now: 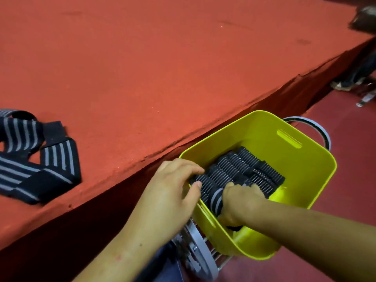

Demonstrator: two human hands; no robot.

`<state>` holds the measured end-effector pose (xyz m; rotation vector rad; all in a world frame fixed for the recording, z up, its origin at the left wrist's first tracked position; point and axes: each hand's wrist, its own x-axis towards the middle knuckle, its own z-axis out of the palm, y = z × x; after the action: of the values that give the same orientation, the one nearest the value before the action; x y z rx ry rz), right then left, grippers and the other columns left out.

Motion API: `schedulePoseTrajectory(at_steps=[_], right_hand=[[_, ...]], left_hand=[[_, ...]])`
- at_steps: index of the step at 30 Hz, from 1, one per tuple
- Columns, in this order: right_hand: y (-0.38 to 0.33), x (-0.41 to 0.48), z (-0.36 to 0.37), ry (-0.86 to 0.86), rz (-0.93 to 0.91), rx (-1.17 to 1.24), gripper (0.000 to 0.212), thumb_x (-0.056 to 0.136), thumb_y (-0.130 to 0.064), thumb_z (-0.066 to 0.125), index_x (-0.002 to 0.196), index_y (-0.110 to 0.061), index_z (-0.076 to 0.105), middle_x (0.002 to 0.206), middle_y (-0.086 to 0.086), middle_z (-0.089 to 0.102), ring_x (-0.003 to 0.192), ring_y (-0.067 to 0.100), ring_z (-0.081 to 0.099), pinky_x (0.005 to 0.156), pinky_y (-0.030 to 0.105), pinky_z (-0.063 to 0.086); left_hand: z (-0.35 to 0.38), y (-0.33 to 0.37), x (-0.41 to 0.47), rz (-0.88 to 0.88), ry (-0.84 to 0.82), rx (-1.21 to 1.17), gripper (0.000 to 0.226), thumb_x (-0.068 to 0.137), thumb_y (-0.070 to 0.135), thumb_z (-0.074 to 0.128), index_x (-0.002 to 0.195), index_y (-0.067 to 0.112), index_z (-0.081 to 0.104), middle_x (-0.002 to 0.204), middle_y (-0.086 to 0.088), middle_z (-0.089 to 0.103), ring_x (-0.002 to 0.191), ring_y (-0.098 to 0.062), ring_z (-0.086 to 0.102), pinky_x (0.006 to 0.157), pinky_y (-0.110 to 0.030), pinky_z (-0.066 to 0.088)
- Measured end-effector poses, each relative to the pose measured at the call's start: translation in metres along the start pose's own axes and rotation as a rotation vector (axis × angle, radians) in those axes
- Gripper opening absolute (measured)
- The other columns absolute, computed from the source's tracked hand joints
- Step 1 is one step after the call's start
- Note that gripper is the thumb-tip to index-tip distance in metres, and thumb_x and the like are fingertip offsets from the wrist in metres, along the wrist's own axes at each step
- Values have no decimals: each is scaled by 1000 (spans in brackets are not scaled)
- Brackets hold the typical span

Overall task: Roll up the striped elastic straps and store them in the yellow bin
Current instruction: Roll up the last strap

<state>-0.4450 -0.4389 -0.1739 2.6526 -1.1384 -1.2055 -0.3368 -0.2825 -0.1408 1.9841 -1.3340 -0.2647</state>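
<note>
1. Beside the tabletop's near edge and lower than it sits the yellow plastic bin [305, 159] with slotted handles. A row of rolled black-and-grey striped elastic straps [240, 165] lies packed along its left wall.
2. At the near end of that row, the right hand [242, 204] reaches into the bin. Its fingers are curled tight round one more rolled striped strap [215, 198].
3. The left hand [173, 190] lies over the bin's near-left rim, fingers bent close together across the rolls and thumb against the nearest one. Whether it grips or only presses I cannot tell.
4. Near the left edge of the red felt-covered tabletop [162, 68], a tangle of unrolled black straps with grey stripes [34, 155] lies flat, well apart from the bin.
5. Under the bin's near corner shows a grey metal ring frame [195, 249]. Another grey ring [317, 127] curves behind the far corner, above the dark red floor [345, 180].
</note>
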Motion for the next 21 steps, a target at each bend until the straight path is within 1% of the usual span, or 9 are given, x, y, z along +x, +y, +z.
schedulePoseTrajectory(at_steps=[2,5,8,10,13,14,16,18,21], right_hand=[[-5,-5,2,14,38,-22,80,96,-39,62,156,-1,26,149,11,57,143,37,50,116,46,33],[-11,-11,3,0,69,-7,79,99,-33,56,160,-2,16,153,14,54,147,40,44,118,46,30],[-18,-12,2,-32,101,63,71,101,-33,50,158,-5,18,154,14,53,150,41,40,122,48,24],[-20,-10,1,-43,111,78,71,101,-33,51,158,-4,19,152,12,55,147,39,44,121,49,24],[-20,-10,1,50,82,-13,55,102,-21,49,151,-4,30,144,9,62,139,33,54,116,46,29],[-19,-11,1,83,71,-55,51,103,-17,46,150,-4,31,143,9,63,138,32,55,115,45,30],[-20,-13,1,129,61,-90,42,105,-14,43,146,-7,38,142,9,63,138,32,55,113,43,33],[-23,-11,1,144,78,-97,38,108,-16,42,145,-9,43,145,10,58,139,32,53,112,41,38],[-25,-4,2,105,140,-27,46,109,-21,47,152,-6,40,151,16,45,142,35,46,113,42,44]], left_hand=[[1,-1,0,10,1,2,24,96,27,64,120,31,69,117,27,60,117,3,50,100,-1,27],[0,-2,1,19,6,11,23,96,25,66,118,28,70,115,25,60,115,1,51,100,-1,26],[-1,-4,0,20,0,13,24,96,27,64,119,29,70,115,25,59,117,1,50,101,-2,27],[-3,-5,-2,16,-10,12,24,97,29,63,120,30,69,116,26,58,118,2,49,101,-1,27],[-6,-7,-2,7,-19,-2,23,99,30,62,122,30,68,118,25,58,120,3,47,100,-1,28],[-7,-7,-1,6,-21,-8,23,99,30,63,122,30,68,118,25,58,120,3,47,100,-1,28],[-7,-7,0,6,-21,-16,23,100,30,62,122,29,68,119,24,58,120,3,46,100,-2,29],[-8,-7,0,15,-21,-24,24,100,30,62,123,29,68,119,24,58,120,4,46,99,-2,29],[-8,-7,-1,28,-26,-27,25,100,30,61,124,28,67,121,23,58,121,4,45,100,-6,31]])
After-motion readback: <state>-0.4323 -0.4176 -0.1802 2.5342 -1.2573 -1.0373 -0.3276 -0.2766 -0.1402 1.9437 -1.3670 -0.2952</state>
